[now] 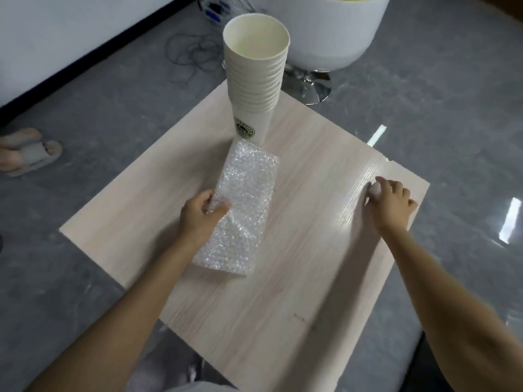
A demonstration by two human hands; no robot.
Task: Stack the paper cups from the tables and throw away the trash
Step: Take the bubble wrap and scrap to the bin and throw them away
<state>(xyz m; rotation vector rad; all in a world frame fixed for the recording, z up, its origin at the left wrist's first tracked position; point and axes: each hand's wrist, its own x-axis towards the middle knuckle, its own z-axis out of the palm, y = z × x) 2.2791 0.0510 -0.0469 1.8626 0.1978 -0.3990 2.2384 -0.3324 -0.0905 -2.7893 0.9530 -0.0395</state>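
A tall stack of white paper cups (pixel 254 80) stands near the far corner of the light wooden square table (pixel 311 250). A clear sheet of bubble wrap (pixel 243 199) lies just in front of it. The left hand (pixel 199 213) pinches the wrap's left edge, thumb on top. By the right corner, the right hand (pixel 392 202) curls its fingers round a small white scrap (pixel 375 189).

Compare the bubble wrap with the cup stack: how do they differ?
The bubble wrap lies flat; the cup stack stands upright. The wrap is clear and bubbled; the stack is opaque white with a green logo. The left hand grips the wrap; no hand holds the stack. Both rest on the table.
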